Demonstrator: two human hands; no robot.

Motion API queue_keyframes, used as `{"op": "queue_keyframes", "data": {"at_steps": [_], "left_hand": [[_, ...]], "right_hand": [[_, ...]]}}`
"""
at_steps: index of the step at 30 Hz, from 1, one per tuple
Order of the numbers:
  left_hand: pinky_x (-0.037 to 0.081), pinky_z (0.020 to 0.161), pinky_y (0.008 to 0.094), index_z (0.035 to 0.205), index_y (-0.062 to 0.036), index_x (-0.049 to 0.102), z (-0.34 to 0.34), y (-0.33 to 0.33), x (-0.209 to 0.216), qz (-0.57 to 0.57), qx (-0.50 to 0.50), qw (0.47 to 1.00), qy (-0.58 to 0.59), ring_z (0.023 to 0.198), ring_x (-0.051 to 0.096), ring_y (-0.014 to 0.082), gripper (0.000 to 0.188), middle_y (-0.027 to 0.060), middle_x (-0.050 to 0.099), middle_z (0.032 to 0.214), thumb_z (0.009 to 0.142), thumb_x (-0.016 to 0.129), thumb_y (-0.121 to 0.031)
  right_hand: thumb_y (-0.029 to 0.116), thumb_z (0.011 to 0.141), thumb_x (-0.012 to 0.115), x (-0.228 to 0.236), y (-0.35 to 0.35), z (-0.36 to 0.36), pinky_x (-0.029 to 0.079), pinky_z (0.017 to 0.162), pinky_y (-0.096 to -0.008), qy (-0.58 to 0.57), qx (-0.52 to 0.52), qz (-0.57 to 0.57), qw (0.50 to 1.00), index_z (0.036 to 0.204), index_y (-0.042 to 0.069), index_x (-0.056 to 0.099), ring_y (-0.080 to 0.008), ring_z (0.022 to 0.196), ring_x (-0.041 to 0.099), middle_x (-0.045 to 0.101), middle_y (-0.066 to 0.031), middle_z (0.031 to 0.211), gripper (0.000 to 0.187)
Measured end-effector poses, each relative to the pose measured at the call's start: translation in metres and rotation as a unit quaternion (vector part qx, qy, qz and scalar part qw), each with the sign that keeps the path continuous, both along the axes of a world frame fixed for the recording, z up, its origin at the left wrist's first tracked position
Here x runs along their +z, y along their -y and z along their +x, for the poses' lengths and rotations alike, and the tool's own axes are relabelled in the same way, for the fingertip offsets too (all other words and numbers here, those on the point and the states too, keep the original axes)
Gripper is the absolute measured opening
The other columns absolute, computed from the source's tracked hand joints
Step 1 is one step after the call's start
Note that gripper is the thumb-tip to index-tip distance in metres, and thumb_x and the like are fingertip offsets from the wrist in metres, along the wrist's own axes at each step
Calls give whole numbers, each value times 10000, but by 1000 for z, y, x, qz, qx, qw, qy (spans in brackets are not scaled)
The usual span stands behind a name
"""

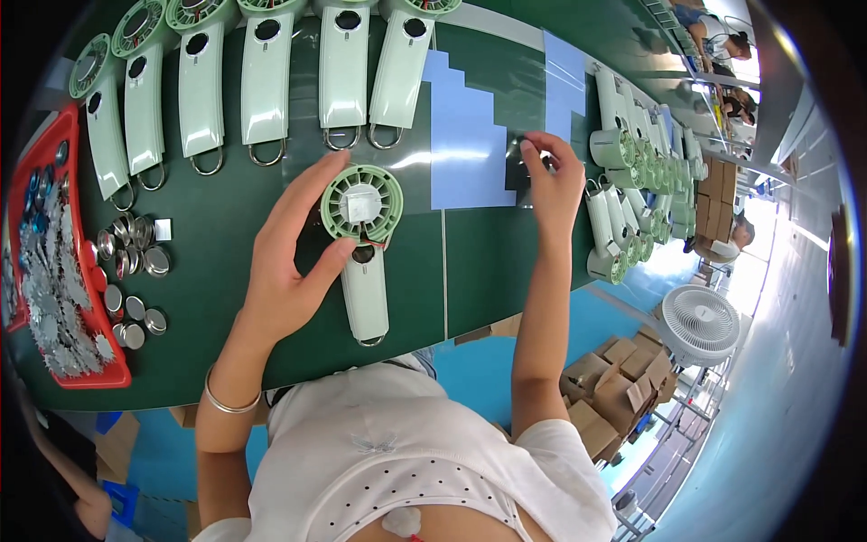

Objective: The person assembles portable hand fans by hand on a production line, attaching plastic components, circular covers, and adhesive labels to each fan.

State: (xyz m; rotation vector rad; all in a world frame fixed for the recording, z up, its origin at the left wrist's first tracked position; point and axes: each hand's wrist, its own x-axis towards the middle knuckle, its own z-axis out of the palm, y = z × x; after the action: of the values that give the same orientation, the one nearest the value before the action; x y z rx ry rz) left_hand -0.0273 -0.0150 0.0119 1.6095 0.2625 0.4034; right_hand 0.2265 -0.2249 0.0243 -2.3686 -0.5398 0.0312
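Observation:
A pale green handheld fan (366, 303) lies in front of me, its round head away from me and its metal loop toward me. A whitish square piece (361, 204) covers the middle of the open head; a red wire shows at its lower rim. My left hand (293, 239) curves around the left side of the head, thumb at the lower rim and fingers at the upper rim. Out to the right, my right hand (553, 176) is closed in a pinch beside a blue sheet (470, 154) with a stepped edge. Whatever its fingertips hold is too small to make out.
Several more green fans (200, 99) line the table's far side. Others are stacked at the right (623, 217). At the left, a red tray (117, 366) holds silvery toothed parts, with round metal caps (135, 235) beside it. Cardboard boxes (619, 379) and a white floor fan (700, 321) stand beyond the table.

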Motion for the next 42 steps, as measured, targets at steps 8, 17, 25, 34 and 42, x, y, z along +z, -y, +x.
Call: {"op": "queue_keyframes", "data": {"at_steps": [8, 17, 25, 34, 42], "left_hand": [[292, 1162, 399, 1455, 23, 414, 1, -4, -1, 23, 0, 1000, 6, 1378, 433, 290, 652, 175, 458, 1483, 849, 634, -81], [299, 1160, 406, 1449, 21, 423, 3, -5, 2, 7, 1, 1000, 24, 1370, 445, 301, 667, 178, 467, 1477, 823, 639, -52], [290, 1165, 411, 1447, 11, 436, -5, -4, 3, 39, 1, 999, -28, 1371, 445, 310, 674, 174, 481, 1471, 806, 640, -39], [347, 1134, 407, 1431, -40, 478, 1, -5, 3, 36, 13, 999, 1, 1363, 452, 322, 659, 142, 497, 1462, 803, 676, -8], [330, 1142, 412, 1423, 17, 458, -4, -5, 0, 47, 6, 999, 0, 1364, 458, 325, 621, 175, 493, 1458, 839, 651, -66]], "right_hand": [[167, 800, 769, 0, -25, 1, 483, 732, -273, 75, 26, -63, 995, 932, 51, 768, -150, 742, 623, 738, -66, 876, 176], [137, 789, 755, 7, -33, 2, 484, 718, -289, 69, 23, -93, 993, 900, 52, 772, -163, 721, 627, 732, -79, 818, 141], [43, 840, 650, -6, -28, 1, 462, 850, -410, 128, 137, -131, 973, 851, 9, 674, -336, 930, 579, 669, -127, 887, 44], [21, 872, 658, -7, -28, -12, 479, 841, -362, 157, 106, -54, 980, 919, -1, 584, -292, 905, 629, 665, -145, 927, 91], [-68, 842, 699, -12, -13, -3, 473, 926, -316, -48, 62, 139, 987, 825, 53, 455, -197, 1053, 632, 682, -109, 937, 273]]}}
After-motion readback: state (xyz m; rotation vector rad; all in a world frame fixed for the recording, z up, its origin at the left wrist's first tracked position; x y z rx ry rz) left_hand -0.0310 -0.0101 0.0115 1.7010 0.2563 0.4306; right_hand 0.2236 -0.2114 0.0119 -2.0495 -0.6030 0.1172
